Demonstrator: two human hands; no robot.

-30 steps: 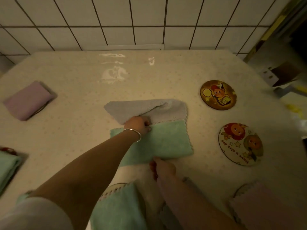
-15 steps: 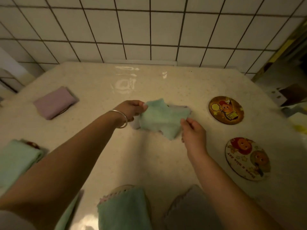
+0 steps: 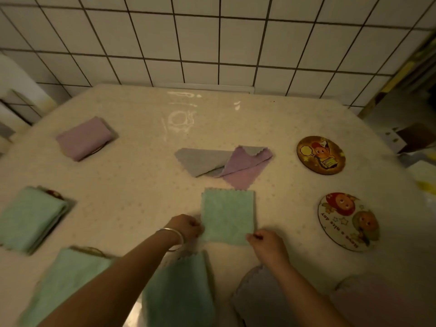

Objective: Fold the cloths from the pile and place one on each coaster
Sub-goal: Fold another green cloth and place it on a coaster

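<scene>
Now the left hand (image 3: pixel 188 226) and right hand (image 3: pixel 265 241) each pinch a near corner of the green cloth (image 3: pixel 228 215) lying at centre; keep edges aligned, then carry it toward the bare coaster (image 3: pixel 348 221) at 3 o'clock.

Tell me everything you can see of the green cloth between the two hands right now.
The green cloth is a mint, fuzzy-looking fabric folded into a near-square with a scalloped far edge. It lies flat on the table, just in front of the loose grey and purple cloths and apart from them. The left hand holds its near left corner and the right hand its near right corner.
</scene>
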